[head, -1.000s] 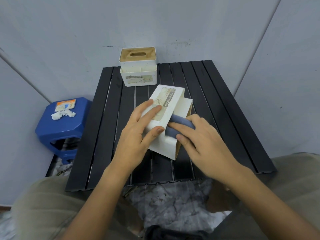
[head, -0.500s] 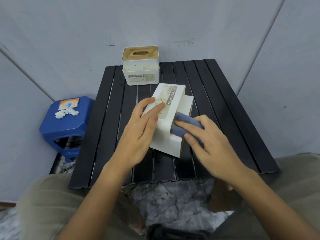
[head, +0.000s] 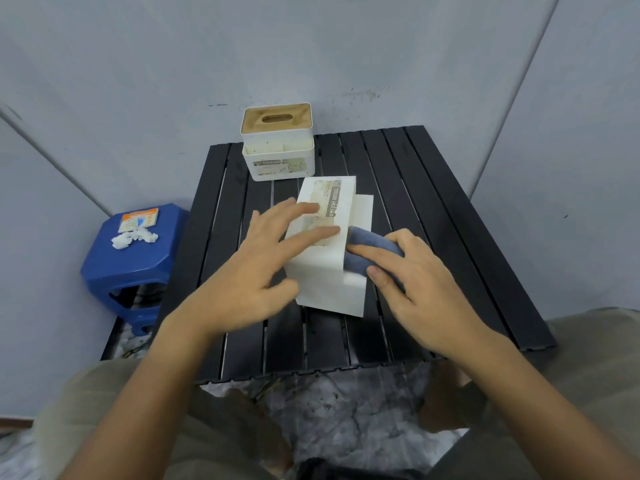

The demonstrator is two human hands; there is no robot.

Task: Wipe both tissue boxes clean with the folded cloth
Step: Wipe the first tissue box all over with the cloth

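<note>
A white tissue box lies on its side in the middle of the black slatted table, its label facing up. My left hand rests on it with fingers spread and nearly straight, steadying it. My right hand grips the folded blue-grey cloth and presses it against the box's right side. A second white tissue box with a wooden slotted lid stands upright at the table's back edge.
A blue plastic stool stands left of the table, with a small packet and crumpled tissue bits on its seat. Grey walls close in behind and on both sides. My knees sit at the table's near edge.
The box has turned slightly so its long side runs more straight away from me. My left fingers have spread flatter over the label. The right hand with the cloth stays at the box's right side.
</note>
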